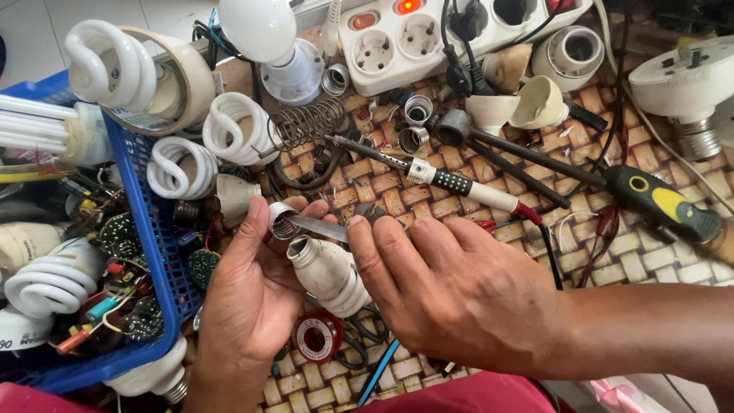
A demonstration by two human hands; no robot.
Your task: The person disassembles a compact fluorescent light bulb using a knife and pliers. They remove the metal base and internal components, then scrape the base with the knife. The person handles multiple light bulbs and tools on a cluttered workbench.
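Bulb base (327, 274): gripped in left hand (248, 294)
Right hand (451, 294): pinching thin metal blade (317, 227)
Nearby: soldering iron (428, 174), blue basket (157, 252)

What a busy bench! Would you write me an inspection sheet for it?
Surface: woven brown mat, crowded.
Job's things: white lamp base; silver screw cap; thin metal blade pokes into the cap.
Clutter: spiral bulbs, blue plastic basket, soldering iron, red solder reel.
Grippers: left hand holds base and cap; right hand holds the blade.
Cables: black leads in white power strip.
Surroundings: nothing seen.
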